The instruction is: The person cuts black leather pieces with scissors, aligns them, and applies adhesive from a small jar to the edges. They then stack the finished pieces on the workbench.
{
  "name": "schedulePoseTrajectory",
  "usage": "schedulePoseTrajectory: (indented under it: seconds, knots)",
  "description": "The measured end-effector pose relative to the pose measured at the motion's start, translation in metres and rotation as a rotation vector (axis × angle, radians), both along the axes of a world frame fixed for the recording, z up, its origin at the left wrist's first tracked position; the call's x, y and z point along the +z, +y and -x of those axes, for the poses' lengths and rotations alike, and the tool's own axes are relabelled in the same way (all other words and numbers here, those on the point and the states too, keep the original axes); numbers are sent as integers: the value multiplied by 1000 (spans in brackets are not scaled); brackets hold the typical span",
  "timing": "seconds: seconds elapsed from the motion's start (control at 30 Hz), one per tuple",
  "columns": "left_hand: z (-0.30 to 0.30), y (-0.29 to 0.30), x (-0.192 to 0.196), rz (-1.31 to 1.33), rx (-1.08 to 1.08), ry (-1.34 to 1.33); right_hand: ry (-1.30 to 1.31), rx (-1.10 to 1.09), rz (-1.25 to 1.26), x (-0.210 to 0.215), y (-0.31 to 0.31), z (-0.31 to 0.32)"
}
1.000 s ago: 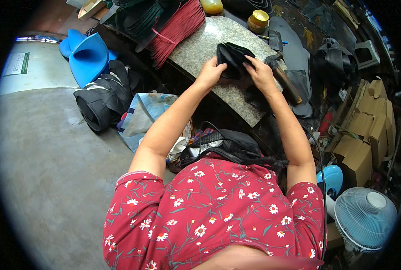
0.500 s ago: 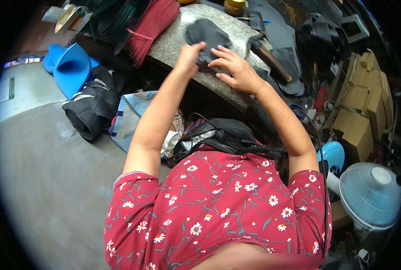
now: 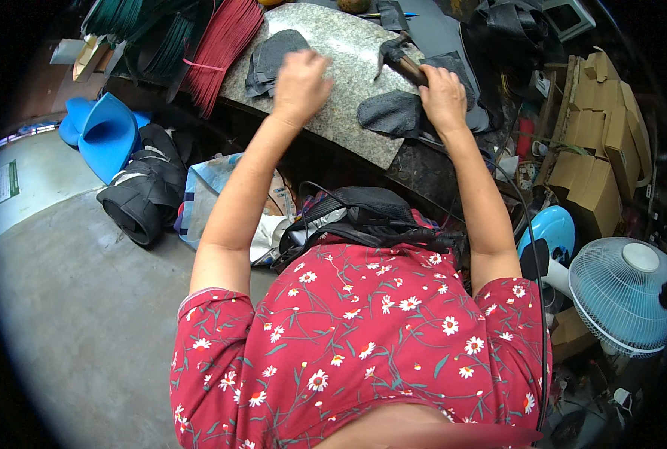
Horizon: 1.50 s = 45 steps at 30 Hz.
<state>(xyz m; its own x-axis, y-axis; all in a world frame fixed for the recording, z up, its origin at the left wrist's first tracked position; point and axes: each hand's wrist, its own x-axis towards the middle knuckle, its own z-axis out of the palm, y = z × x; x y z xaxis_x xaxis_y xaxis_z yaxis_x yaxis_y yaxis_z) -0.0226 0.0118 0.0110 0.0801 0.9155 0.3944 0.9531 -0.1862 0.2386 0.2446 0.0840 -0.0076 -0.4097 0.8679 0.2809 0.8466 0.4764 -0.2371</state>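
Observation:
My right hand point(image 3: 444, 99) is wrapped round the wooden handle of a hammer point(image 3: 408, 67), whose dark metal head lies toward the middle of the speckled stone slab point(image 3: 333, 56). Just left of that hand, a rounded dark grey piece of leather-like material point(image 3: 388, 112) lies flat at the slab's right edge. My left hand point(image 3: 302, 86) is over the slab's left part, smeared by motion, so its fingers are unclear. Beside it, and partly under it, are stacked dark grey pieces point(image 3: 273, 56) of similar material.
Bundles of red strips point(image 3: 225, 49) and green strips point(image 3: 172, 45) lie left of the slab. Blue sheets point(image 3: 109, 138) and a black roll point(image 3: 142, 194) are farther left. Cardboard boxes point(image 3: 591, 165) and a fan point(image 3: 619, 295) stand at right. A black cable point(image 3: 529, 232) hangs along my right arm.
Both hands were together over a dark piece at the slab's middle. They have parted: the left moved left to the stack, the right moved right and took hold of the hammer.

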Motion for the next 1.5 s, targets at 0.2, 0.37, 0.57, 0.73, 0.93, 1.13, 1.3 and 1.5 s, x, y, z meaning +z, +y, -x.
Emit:
schedulePoseTrajectory:
  seconds: [0.2,0.37,0.57,0.73,0.93,1.13,1.3,1.5]
  knots:
    - [-68,-10,-5,430,-15,74,155,55,-101,0,0,13]
    - [-70,-5,-15,519,-32,-183,267,240,-28,11,-38,-13]
    - [-22,21,-15,558,-85,-509,300,126,-55,19,-39,-38]
    - [-3,15,-19,193,125,-363,354,195,-54,17,-24,-18]
    - [-22,-23,-37,158,-227,-238,231,603,45,-6,-41,20]
    - [-21,-35,-51,10,-209,-224,131,624,-33,-21,-42,14]
    - [-17,-47,-49,45,-282,-87,102,615,-45,-17,-44,14]
    - [-12,-53,-48,169,-271,47,268,525,251,0,-21,22]
